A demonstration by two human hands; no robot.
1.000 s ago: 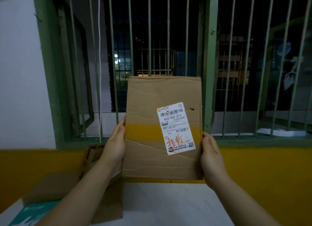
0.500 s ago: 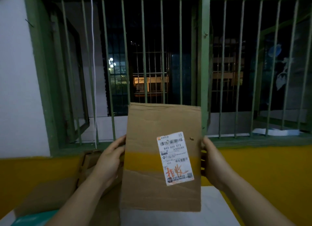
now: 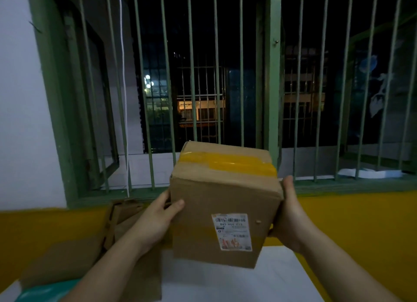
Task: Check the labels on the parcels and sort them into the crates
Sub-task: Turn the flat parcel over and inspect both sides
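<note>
Barred window (image 3: 216, 76) fills the back, green frame, dark outside with a lit building beyond. White wall (image 3: 20, 98) at left, yellow band (image 3: 361, 222) under the sill. White desk (image 3: 259, 286) below, running toward me.

An open cardboard crate (image 3: 74, 256) sits at the left of the desk, flaps up, with something teal (image 3: 45, 292) at its near edge; can't tell what that is.

Box (image 3: 225, 202) is in the air above the desk, in front of the window, tilted so its top tips away from me. Yellow tape (image 3: 228, 164) runs across the top face and a duller band crosses the front. Cardboard is creased and dented.

My left hand (image 3: 155, 218) grips the box's left side, thumb pressed on the front face, fingers hidden behind. My right hand (image 3: 291, 220) holds the right side, palm flat against it, thumb up along the edge, fingers wrapped out of sight.

Label (image 3: 232, 231) is on the front face, lower right, white, with a barcode on top, small print and red handwriting near the bottom. Print is too blurred to read fully. A small dent (image 3: 258, 221) sits just right of the label.
</note>
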